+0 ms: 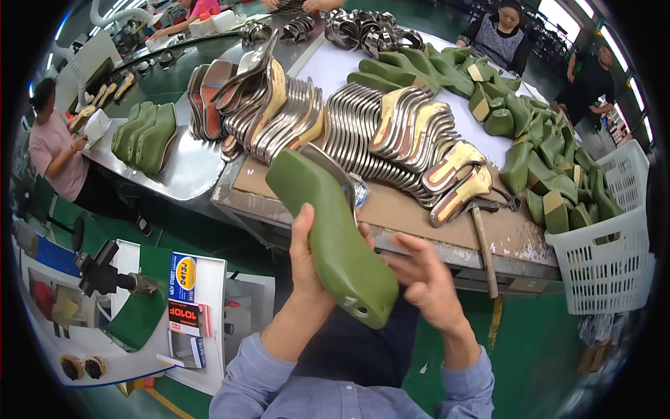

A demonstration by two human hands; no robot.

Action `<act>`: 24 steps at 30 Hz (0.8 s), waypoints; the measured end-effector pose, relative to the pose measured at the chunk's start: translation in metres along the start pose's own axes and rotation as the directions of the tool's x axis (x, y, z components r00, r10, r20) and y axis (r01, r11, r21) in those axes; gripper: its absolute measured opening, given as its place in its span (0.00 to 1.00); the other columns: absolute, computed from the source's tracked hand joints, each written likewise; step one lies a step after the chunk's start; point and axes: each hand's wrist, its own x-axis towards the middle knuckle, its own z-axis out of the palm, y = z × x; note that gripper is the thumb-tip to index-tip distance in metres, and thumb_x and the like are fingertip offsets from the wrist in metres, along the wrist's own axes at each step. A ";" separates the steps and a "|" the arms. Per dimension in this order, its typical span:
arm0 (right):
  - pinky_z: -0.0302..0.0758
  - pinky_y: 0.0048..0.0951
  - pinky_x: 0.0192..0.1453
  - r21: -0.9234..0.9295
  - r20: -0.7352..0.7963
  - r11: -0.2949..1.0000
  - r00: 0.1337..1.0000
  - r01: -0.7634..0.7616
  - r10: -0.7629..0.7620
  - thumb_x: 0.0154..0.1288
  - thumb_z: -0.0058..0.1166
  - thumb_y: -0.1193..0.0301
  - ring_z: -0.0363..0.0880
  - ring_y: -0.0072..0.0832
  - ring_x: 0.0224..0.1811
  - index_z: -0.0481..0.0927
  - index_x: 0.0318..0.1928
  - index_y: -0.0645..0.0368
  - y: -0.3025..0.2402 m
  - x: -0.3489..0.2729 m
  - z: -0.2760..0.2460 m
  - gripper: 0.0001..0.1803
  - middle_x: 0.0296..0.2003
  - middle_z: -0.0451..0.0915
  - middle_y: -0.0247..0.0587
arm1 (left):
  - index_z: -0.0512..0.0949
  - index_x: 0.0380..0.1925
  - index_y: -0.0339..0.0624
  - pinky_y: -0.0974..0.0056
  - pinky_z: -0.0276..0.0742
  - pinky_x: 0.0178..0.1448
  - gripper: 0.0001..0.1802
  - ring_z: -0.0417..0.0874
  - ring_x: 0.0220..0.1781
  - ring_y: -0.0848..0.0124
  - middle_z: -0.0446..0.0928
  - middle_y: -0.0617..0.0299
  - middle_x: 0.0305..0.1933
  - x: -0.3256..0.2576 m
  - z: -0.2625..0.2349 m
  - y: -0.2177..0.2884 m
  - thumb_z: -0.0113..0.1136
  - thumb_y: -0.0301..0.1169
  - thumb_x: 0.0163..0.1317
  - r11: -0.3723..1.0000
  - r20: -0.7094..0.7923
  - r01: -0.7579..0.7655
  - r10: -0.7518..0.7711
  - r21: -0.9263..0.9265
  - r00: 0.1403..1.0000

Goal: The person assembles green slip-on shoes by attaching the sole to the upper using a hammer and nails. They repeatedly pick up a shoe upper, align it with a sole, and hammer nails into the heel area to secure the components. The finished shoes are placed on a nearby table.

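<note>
A green shoe last (328,234) is tilted in front of me, its heel end with a small round hole toward my body. My left hand (307,269) grips it from the left, thumb lying on its green side. Along the last's far right edge a thin, dark curved insole (333,166) shows; how it is joined is hidden. To the right of the heel end, my right hand (426,283) holds nothing that I can see. Its fingers are apart and somewhat blurred by motion. Beyond the last, rows of silver-edged tan insoles (352,133) stand on the worktable.
A wooden-handled hammer (481,248) hangs over the table's front edge. Green lasts (551,171) are heaped at the right, above a white plastic basket (606,292). More lasts (162,140) stand on the left metal surface. Boxes and a machine (105,269) are lower left. Other people work around.
</note>
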 end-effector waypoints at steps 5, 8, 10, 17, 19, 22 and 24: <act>0.62 0.40 0.74 0.164 0.082 0.986 0.996 -0.029 0.016 0.60 0.72 0.53 0.66 0.36 0.70 0.57 0.69 0.67 0.006 -0.007 -0.010 0.50 0.68 0.66 0.54 | 0.69 0.63 0.36 0.56 0.84 0.53 0.37 0.84 0.51 0.62 0.77 0.47 0.57 0.001 0.022 -0.013 0.56 0.55 0.67 0.896 0.222 -0.147 0.056 0.420 0.973; 0.73 0.41 0.64 -0.466 -0.060 0.829 0.923 0.310 -0.380 0.51 0.77 0.76 0.75 0.42 0.62 0.62 0.61 0.62 0.003 -0.007 -0.024 0.42 0.60 0.71 0.57 | 0.55 0.72 0.41 0.51 0.77 0.65 0.45 0.76 0.66 0.55 0.70 0.48 0.65 0.021 0.045 0.001 0.67 0.48 0.64 0.748 0.546 -0.581 0.355 0.321 0.759; 0.76 0.43 0.58 -0.647 -0.005 0.636 0.833 0.419 -0.554 0.45 0.79 0.79 0.78 0.51 0.57 0.63 0.62 0.53 0.020 0.009 -0.041 0.46 0.57 0.72 0.60 | 0.54 0.71 0.42 0.49 0.76 0.65 0.41 0.77 0.65 0.54 0.71 0.48 0.63 0.021 0.053 0.009 0.65 0.42 0.67 0.794 0.484 -0.572 0.426 0.206 0.765; 0.75 0.48 0.55 -0.722 0.184 0.548 0.881 0.422 -0.436 0.46 0.77 0.74 0.76 0.55 0.52 0.70 0.57 0.56 0.063 0.032 -0.028 0.37 0.55 0.73 0.55 | 0.66 0.63 0.32 0.53 0.82 0.60 0.25 0.83 0.57 0.56 0.77 0.46 0.57 0.002 -0.070 0.032 0.56 0.32 0.71 0.756 -0.142 -0.414 0.547 0.507 0.825; 0.75 0.48 0.55 -0.734 0.212 0.532 0.887 0.422 -0.411 0.45 0.76 0.73 0.75 0.53 0.53 0.71 0.57 0.55 0.067 0.033 -0.029 0.37 0.55 0.72 0.54 | 0.71 0.61 0.29 0.58 0.81 0.58 0.22 0.84 0.54 0.60 0.79 0.48 0.56 -0.003 -0.084 0.046 0.55 0.22 0.68 0.644 -0.173 -0.276 0.544 0.714 0.821; 0.76 0.47 0.55 -0.766 0.234 0.502 0.901 0.402 -0.365 0.45 0.78 0.72 0.75 0.53 0.54 0.70 0.58 0.54 0.063 0.036 -0.024 0.39 0.56 0.72 0.52 | 0.82 0.50 0.34 0.61 0.80 0.53 0.16 0.85 0.50 0.64 0.82 0.54 0.55 0.017 -0.057 0.097 0.57 0.20 0.62 -0.478 0.497 -0.285 0.407 0.831 0.766; 0.75 0.48 0.55 -0.767 0.232 0.499 0.900 0.403 -0.370 0.45 0.78 0.72 0.75 0.53 0.54 0.70 0.58 0.54 0.062 0.036 -0.023 0.39 0.56 0.72 0.52 | 0.84 0.50 0.36 0.63 0.80 0.51 0.16 0.85 0.49 0.66 0.84 0.54 0.51 0.057 -0.032 0.100 0.62 0.25 0.62 -0.364 0.302 -0.214 0.205 0.906 0.931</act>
